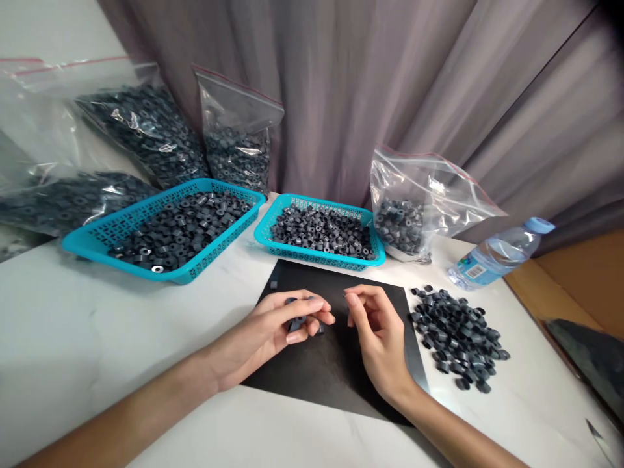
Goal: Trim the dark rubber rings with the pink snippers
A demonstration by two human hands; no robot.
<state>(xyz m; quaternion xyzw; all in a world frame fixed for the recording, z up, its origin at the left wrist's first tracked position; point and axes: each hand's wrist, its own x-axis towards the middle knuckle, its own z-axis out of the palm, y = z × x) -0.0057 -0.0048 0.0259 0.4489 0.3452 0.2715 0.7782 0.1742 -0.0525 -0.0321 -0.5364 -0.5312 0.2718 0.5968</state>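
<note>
My left hand [287, 318] is closed around several small dark grey rings [296, 323], which show between the thumb and the curled fingers. Close on its right, my right hand [377, 325] has thumb and forefinger pinched together at the tips; a tiny dark bit may be between them, too small to make out. Both hands are above a black mat [336, 383], apart from each other. One more ring [273, 285] lies at the mat's far left corner. Beside the mat on the right is a loose pile of dark rings [458, 338] on the white table.
Two blue baskets, one on the left [185, 272] and one in the middle [316, 255], hold many rings. Clear zip bags of rings [238, 149] stand behind, with another bag [402, 221] at right. A water bottle [502, 253] leans near a cardboard box [580, 292].
</note>
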